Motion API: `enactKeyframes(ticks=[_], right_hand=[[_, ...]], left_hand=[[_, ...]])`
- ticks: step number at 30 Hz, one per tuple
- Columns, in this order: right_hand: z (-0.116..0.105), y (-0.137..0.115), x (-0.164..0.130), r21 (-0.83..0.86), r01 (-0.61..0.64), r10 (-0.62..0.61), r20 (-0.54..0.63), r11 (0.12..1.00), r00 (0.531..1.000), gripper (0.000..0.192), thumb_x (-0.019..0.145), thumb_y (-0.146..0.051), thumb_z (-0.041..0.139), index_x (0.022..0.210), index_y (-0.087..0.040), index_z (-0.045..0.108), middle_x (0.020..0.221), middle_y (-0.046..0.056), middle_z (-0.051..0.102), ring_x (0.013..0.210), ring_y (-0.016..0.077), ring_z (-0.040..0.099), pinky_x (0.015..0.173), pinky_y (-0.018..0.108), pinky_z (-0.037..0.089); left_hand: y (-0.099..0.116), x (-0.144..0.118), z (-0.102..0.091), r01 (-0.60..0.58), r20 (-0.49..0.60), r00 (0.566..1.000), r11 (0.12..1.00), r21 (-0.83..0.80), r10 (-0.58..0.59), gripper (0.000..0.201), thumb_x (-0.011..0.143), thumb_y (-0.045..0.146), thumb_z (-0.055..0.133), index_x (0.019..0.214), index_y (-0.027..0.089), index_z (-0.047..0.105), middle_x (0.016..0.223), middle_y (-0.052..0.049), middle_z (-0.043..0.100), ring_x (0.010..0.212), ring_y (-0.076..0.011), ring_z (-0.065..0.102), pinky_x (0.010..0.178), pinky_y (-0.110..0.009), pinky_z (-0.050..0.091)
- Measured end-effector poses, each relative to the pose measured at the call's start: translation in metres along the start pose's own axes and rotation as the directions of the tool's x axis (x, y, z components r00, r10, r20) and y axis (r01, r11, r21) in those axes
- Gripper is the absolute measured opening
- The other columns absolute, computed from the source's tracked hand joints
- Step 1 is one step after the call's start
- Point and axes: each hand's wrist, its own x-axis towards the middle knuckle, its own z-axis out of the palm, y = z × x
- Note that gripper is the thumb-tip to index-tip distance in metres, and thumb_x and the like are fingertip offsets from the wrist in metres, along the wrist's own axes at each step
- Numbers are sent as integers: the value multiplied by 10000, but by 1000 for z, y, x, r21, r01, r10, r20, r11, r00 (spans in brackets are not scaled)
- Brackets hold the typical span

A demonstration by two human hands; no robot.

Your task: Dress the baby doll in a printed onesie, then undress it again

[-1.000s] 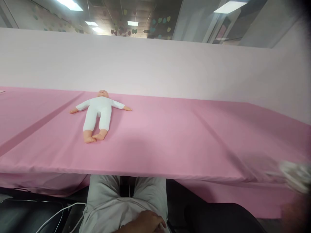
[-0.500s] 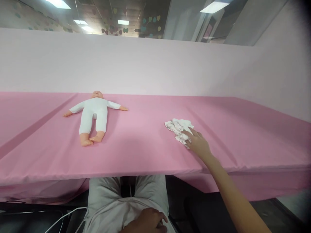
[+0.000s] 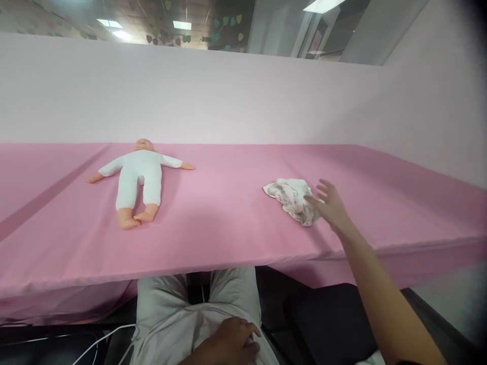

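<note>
A crumpled white printed cloth point(image 3: 292, 197) lies on the pink table cover point(image 3: 213, 213), right of the middle. At its right edge, my right hand point(image 3: 331, 205) is open with spread fingers; the thumb side overlaps the cloth's edge in the picture, and I cannot tell whether it touches. My left hand point(image 3: 236, 340) rests on my lap with fingers loosely bent and partly apart, with nothing visible in it. On the left side of the table, a baby doll point(image 3: 140, 175) in a white suit lies on its back, arms stretched out, head toward the wall.
A white wall panel point(image 3: 213, 96) stands behind the table, with glass above it. Below the table's front edge, a black seat point(image 3: 327, 322) is at the right. A white cable point(image 3: 106, 338) runs by my legs at the lower left.
My right hand has shifted right from on top of the cloth to its right edge, and its fingers have spread. The cloth lies differently. The view has shifted slightly.
</note>
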Motion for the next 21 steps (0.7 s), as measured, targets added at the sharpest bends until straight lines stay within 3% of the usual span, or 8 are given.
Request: enactKeyframes(ticks=[3,5,7,11,14,17,19,21], right_hand=[[-6,-5,16,-167,-167,173,23,972,985,693,822,-487,534,1375,-104,370,1356,240,463,1218,339,488,913,411,446],[-4,-11,21,-368,-142,218,173,919,961,515,833,-460,522,1180,-82,568,1184,246,586,1117,370,549,857,426,448],[-5,-20,25,-462,-83,215,242,883,946,348,881,-368,445,962,-109,662,986,209,657,971,342,612,764,395,455],[-26,-43,43,-500,-75,126,69,863,990,306,898,-231,378,865,-154,672,914,188,650,871,302,619,672,369,438],[-38,-56,61,-534,-79,164,114,842,980,295,910,-337,422,841,-161,649,842,182,626,820,290,606,666,388,449],[-24,-58,64,-629,-74,284,240,774,928,334,843,-466,544,861,-147,641,867,193,613,871,317,599,699,427,455],[-7,-53,60,-655,-56,308,278,754,910,230,796,-373,626,822,-146,649,872,193,620,896,326,603,706,430,454],[7,-49,56,-627,-37,246,249,778,937,96,788,-208,604,734,-142,649,820,205,629,863,331,616,680,436,447]], left_hand=[[-3,1,1,-17,0,1000,1000,16,17,365,803,254,533,1155,212,625,1003,-56,704,1001,-218,637,934,-331,464],[-4,1,2,-33,-13,999,999,17,33,367,809,262,530,1163,218,618,1004,-53,703,999,-216,637,928,-327,467],[-3,1,1,-41,-18,999,999,13,41,362,817,265,522,1165,226,616,1015,-48,703,988,-211,642,918,-323,472],[0,-1,-3,-67,-35,997,998,9,67,353,819,251,515,1153,228,627,1021,-39,706,976,-202,645,921,-312,470],[1,-2,-3,-86,-54,995,996,4,86,353,819,263,520,1151,224,633,1033,-48,705,982,-210,644,922,-318,471],[0,-1,-1,-78,-55,995,997,11,79,355,815,280,530,1149,223,637,1018,-55,709,980,-221,646,920,-334,475],[-1,-1,1,-60,-42,997,998,8,60,363,808,278,542,1155,226,635,1021,-54,710,990,-223,644,923,-338,475],[-2,-2,1,-45,-18,999,999,3,45,375,804,268,548,1167,226,630,1055,-57,704,1021,-226,637,943,-341,466]])
